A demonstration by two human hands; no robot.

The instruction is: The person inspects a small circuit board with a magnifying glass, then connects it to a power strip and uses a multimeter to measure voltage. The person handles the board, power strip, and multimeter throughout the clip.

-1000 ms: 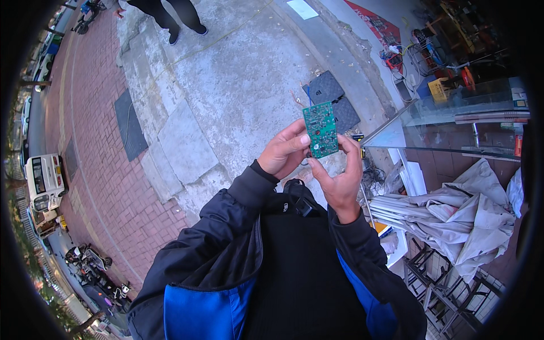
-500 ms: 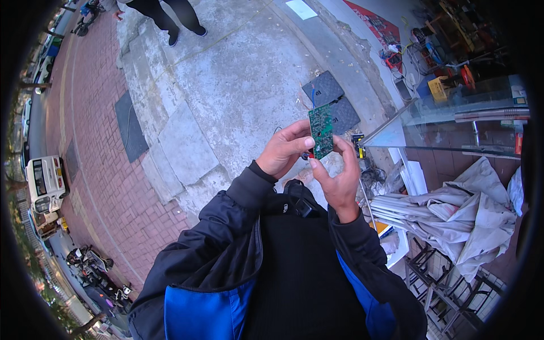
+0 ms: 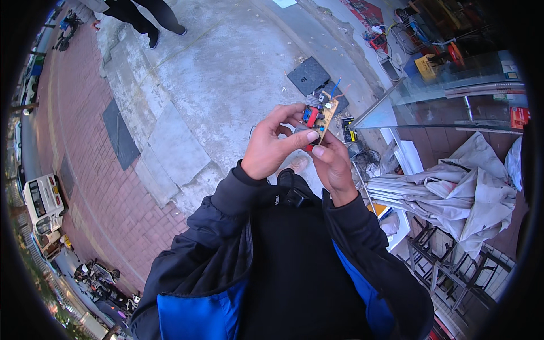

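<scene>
A circuit board (image 3: 325, 120) is held up in front of my chest, its component side showing. Red, blue and dark parts sit on the tan board, and a blue and an orange wire stick up from its far end. My left hand (image 3: 275, 141) grips the board from the left, thumb on its near end. My right hand (image 3: 335, 164) closes on the near right corner with thumb and fingers; some of those fingers are hidden behind the board.
A glass-topped counter (image 3: 442, 107) stands at the right, with folded grey sheeting (image 3: 453, 192) and dark metal stools (image 3: 447, 255) below. Dark mats (image 3: 309, 75) lie on the concrete ahead. Another person's legs (image 3: 141, 17) show at far left. A white van (image 3: 44, 204) is parked left.
The circuit board has been turned over: its green soldered side faced me before, and now its components show. Both hands have shifted slightly left with it, and the whole view has swung a little.
</scene>
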